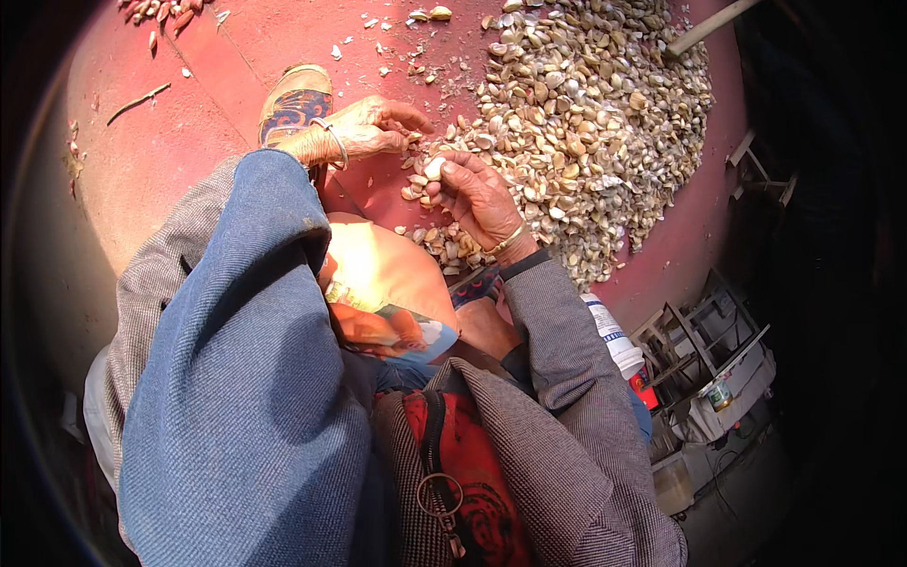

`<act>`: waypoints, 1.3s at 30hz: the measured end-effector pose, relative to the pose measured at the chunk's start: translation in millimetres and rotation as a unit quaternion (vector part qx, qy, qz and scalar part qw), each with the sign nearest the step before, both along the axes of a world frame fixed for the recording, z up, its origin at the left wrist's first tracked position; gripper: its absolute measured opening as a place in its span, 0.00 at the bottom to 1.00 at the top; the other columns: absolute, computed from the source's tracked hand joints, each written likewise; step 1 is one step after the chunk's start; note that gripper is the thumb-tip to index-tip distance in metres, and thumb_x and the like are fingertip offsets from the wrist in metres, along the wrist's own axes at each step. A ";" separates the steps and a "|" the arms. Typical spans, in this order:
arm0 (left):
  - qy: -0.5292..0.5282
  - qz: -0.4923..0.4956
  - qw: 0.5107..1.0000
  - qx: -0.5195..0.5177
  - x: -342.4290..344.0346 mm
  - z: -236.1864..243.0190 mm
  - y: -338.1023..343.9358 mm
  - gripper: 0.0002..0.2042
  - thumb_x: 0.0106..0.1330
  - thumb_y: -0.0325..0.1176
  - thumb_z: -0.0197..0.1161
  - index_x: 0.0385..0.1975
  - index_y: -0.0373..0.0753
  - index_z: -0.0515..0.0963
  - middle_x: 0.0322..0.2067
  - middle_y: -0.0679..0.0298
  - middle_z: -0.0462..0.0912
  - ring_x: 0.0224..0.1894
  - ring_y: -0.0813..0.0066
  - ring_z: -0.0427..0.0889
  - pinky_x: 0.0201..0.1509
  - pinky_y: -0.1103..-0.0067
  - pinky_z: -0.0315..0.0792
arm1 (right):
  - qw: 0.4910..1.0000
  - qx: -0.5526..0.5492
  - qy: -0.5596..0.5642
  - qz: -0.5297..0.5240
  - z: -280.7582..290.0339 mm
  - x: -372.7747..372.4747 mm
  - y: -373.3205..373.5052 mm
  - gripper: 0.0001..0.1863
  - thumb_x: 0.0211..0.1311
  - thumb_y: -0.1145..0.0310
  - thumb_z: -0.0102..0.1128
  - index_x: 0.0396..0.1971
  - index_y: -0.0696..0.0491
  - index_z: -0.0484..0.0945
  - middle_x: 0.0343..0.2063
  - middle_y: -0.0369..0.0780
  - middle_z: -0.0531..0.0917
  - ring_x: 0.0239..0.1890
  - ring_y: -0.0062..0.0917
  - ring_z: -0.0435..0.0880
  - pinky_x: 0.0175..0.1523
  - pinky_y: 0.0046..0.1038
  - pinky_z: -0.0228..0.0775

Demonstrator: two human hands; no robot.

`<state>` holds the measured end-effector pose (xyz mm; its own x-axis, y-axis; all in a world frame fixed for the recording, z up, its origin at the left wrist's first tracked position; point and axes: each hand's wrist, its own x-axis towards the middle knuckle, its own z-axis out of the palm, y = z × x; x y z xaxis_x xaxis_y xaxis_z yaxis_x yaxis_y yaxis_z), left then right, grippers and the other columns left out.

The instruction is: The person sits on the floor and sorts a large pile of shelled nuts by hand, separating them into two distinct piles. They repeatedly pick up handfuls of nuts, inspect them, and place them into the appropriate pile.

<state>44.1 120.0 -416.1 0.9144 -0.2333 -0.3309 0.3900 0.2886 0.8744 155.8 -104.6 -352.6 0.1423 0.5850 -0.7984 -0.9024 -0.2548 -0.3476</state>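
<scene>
On red painted floor, far centre: left hand [364, 128], steel bangle at wrist, fingers curled, tips drawn together at the near-left fringe of the heap; whether pinching a clove, not clear at this distance. Right hand [477, 194], gold bangle at wrist, fingers bent, thumb and forefinger pinching one pale whitish garlic clove [434, 168]. Clove position: at the right fingertips, just right of the left fingertips, between both hands; long axis roughly upright in the picture, pointing away. Nearer hand: right, already in contact. Far right: large heap of tan papery loose garlic cloves [586, 113] spread across red floor [189, 142]. Near centre: orange cloth bundle [387, 265] on lap. Far left: patterned shoe [295, 99] beside left wrist.
</scene>
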 end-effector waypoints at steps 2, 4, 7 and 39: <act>-0.027 0.005 1.000 0.008 3.8 11.4 1.3 0.22 0.68 0.35 0.61 0.60 0.32 0.74 0.51 0.58 0.83 0.54 0.69 0.81 0.59 0.72 0.76 | 0.999 -0.008 -0.028 0.038 11.0 -3.3 -7.9 0.10 0.73 0.72 0.56 0.49 0.59 0.75 0.37 0.40 0.84 0.37 0.23 0.85 0.45 0.28 0.84; -0.033 -0.014 0.999 0.027 8.0 25.5 4.2 0.22 0.68 0.34 0.61 0.61 0.32 0.74 0.51 0.58 0.83 0.53 0.68 0.82 0.57 0.73 0.77 | 0.996 -0.023 -0.071 0.045 18.6 -6.8 -12.4 0.10 0.72 0.72 0.57 0.49 0.59 0.76 0.36 0.40 0.85 0.36 0.22 0.87 0.41 0.24 0.83; 0.004 -0.069 0.995 0.076 17.1 51.3 9.6 0.23 0.68 0.34 0.61 0.61 0.32 0.73 0.50 0.57 0.83 0.51 0.67 0.83 0.55 0.73 0.78 | 0.990 -0.017 -0.129 0.047 27.2 -7.4 -17.5 0.11 0.70 0.71 0.61 0.48 0.58 0.77 0.36 0.39 0.86 0.34 0.21 0.87 0.35 0.19 0.80; 0.214 -0.067 0.973 -0.060 41.1 107.1 15.2 0.09 0.70 0.29 0.56 0.45 0.31 0.77 0.27 0.57 0.82 0.27 0.68 0.84 0.32 0.77 0.79 | 0.897 0.029 -0.432 -0.088 39.5 -0.6 15.8 0.05 0.65 0.76 0.60 0.40 0.58 0.79 0.29 0.35 0.85 0.27 0.15 0.83 0.36 0.20 0.78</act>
